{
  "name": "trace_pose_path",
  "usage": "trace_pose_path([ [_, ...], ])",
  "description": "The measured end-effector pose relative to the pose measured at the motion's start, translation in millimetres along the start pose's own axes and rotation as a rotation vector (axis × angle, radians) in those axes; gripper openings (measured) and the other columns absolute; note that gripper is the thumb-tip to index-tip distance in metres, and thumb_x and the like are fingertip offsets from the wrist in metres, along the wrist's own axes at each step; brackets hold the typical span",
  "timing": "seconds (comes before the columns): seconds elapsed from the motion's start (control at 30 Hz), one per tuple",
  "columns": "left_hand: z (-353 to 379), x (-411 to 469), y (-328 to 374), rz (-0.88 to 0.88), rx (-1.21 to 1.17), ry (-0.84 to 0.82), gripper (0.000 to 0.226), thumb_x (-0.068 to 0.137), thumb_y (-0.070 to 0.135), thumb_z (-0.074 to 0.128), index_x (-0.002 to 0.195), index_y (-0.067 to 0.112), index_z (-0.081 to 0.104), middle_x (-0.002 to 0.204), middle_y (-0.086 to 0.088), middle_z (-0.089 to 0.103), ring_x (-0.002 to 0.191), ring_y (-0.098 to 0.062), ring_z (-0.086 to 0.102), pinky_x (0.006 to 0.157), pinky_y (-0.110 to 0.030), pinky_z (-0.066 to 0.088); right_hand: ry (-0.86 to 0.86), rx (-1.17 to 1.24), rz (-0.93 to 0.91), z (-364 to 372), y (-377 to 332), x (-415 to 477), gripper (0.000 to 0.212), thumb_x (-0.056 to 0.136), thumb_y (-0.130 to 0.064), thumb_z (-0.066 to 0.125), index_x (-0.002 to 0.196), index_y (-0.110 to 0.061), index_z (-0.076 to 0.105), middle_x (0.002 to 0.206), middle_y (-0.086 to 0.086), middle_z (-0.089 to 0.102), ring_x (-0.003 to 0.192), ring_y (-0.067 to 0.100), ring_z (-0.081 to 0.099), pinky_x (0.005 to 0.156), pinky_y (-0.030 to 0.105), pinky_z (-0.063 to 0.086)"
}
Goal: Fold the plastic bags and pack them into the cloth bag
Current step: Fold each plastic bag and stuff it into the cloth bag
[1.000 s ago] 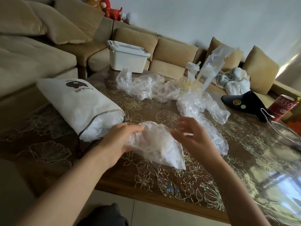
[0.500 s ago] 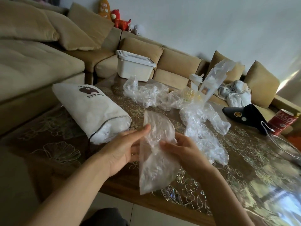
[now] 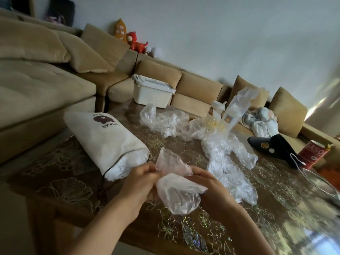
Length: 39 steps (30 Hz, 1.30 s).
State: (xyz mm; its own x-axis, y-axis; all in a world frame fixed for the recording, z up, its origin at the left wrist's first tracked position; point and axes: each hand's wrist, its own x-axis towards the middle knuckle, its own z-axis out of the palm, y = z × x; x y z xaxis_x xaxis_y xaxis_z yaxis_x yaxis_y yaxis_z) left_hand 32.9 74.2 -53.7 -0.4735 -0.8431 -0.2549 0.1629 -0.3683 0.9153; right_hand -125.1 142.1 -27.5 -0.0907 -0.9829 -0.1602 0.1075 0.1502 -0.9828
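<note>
- Folding is the step in hand — the left hand (image 3: 140, 183) and right hand (image 3: 208, 190) each pinch a side of one plastic bag (image 3: 177, 192), fingers curled on it.
- The cloth bag (image 3: 108, 144) lies just beyond the left fingers (image 3: 146, 169), mouth toward them — loose bags (image 3: 226, 162) heap beyond the right.
- Next, likely: fold it smaller, then slide it into that mouth.

Bare forearms (to the frame's edge), left hand (image 3: 139, 183), right hand (image 3: 213, 190)
</note>
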Motion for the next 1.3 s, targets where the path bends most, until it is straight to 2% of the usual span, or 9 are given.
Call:
trace_pose_path([
  [0.13, -8, -4, 7, -0.118, -0.225, -0.033, 0.026, 0.094, 0.02, 0.047, 0.092, 0.001, 0.064, 0.065, -0.01, 0.066, 0.052, -0.017, 0.063, 0.044, -0.025, 0.049, 0.052, -0.025, -0.042, 10, -3, 2, 0.046, 0.09, 0.011, 0.038, 0.066, -0.007, 0.073, 0.072, 0.011, 0.068, 0.058, 0.016, 0.063, 0.049, 0.023, 0.051],
  [0.33, -29, -13, 13, -0.203, -0.142, -0.263, 0.067, 0.075, 0.057, 0.063, 0.119, 0.005, 0.064, 0.117, -0.023, 0.063, 0.109, -0.036, 0.059, 0.097, -0.045, 0.044, 0.158, -0.438, -0.198, 33, 2, 6, 0.066, 0.088, 0.018, 0.032, 0.063, -0.023, 0.076, 0.078, 0.001, 0.074, 0.071, 0.016, 0.068, 0.062, 0.026, 0.055],
  [0.5, -43, -14, 9, -0.187, -0.112, -0.264, 0.012, 0.08, 0.01, 0.062, 0.087, 0.007, 0.072, 0.079, -0.014, 0.072, 0.064, -0.02, 0.067, 0.058, -0.024, 0.051, 0.128, -0.521, -0.225, 46, 1, 10, 0.063, 0.086, 0.017, 0.035, 0.073, -0.028, 0.077, 0.087, -0.007, 0.073, 0.083, 0.008, 0.065, 0.072, 0.025, 0.052],
  [0.67, -46, -8, 7, -0.115, -0.12, -0.151, 0.034, 0.088, -0.002, 0.054, 0.062, 0.006, 0.074, 0.072, -0.013, 0.072, 0.056, -0.017, 0.068, 0.046, -0.019, 0.05, 0.037, -0.428, -0.3, 48, -14, 0, 0.043, 0.085, 0.0, 0.052, 0.113, -0.03, 0.063, 0.1, -0.01, 0.07, 0.092, 0.004, 0.064, 0.07, 0.016, 0.051],
  [0.8, -49, -5, 7, -0.047, -0.186, -0.11, 0.028, 0.091, -0.001, 0.053, 0.072, 0.001, 0.072, 0.071, -0.014, 0.071, 0.058, -0.019, 0.068, 0.049, -0.021, 0.052, 0.096, -1.556, -0.831, 44, 2, 1, 0.092, 0.068, -0.02, 0.069, 0.145, -0.04, 0.022, 0.149, -0.003, 0.031, 0.134, 0.009, 0.031, 0.11, 0.036, 0.028],
  [0.87, -50, -2, 6, -0.027, -0.214, -0.083, 0.016, 0.091, 0.001, 0.053, 0.085, -0.003, 0.067, 0.065, -0.012, 0.07, 0.055, -0.019, 0.066, 0.045, -0.02, 0.05, 0.067, -1.808, -0.989, 45, 17, 8, 0.065, 0.08, -0.048, 0.056, 0.139, -0.034, 0.033, 0.146, 0.0, 0.037, 0.132, 0.015, 0.034, 0.114, 0.032, 0.023],
  [1.0, -50, 9, 2, 0.05, -0.079, 0.035, 0.016, 0.088, 0.005, 0.062, 0.073, 0.005, 0.068, 0.068, -0.017, 0.069, 0.063, -0.025, 0.065, 0.06, -0.028, 0.051, 0.087, -1.477, -1.059, 49, 19, 20, 0.013, 0.09, -0.051, 0.048, 0.093, -0.044, 0.058, 0.113, -0.026, 0.058, 0.108, -0.003, 0.049, 0.095, 0.017, 0.03],
  [1.13, -48, 1, 5, 0.083, -0.049, 0.028, 0.02, 0.07, 0.022, 0.073, 0.074, 0.003, 0.068, 0.085, -0.032, 0.064, 0.079, -0.033, 0.06, 0.084, -0.056, 0.047, 0.204, -1.228, -0.667, 55, 13, 20, 0.041, 0.079, -0.078, 0.036, 0.082, -0.046, 0.061, 0.088, -0.028, 0.062, 0.088, -0.007, 0.051, 0.081, 0.021, 0.037],
  [1.3, -44, 0, 12, 0.006, -0.115, -0.184, 0.039, 0.092, -0.003, 0.047, 0.06, 0.006, 0.068, 0.068, -0.011, 0.066, 0.051, -0.007, 0.064, 0.051, -0.018, 0.051, 0.269, -1.112, -0.354, 65, 2, 18, 0.03, 0.082, -0.044, 0.065, 0.054, -0.034, 0.059, 0.06, -0.005, 0.062, 0.065, -0.001, 0.059, 0.059, 0.012, 0.04],
])
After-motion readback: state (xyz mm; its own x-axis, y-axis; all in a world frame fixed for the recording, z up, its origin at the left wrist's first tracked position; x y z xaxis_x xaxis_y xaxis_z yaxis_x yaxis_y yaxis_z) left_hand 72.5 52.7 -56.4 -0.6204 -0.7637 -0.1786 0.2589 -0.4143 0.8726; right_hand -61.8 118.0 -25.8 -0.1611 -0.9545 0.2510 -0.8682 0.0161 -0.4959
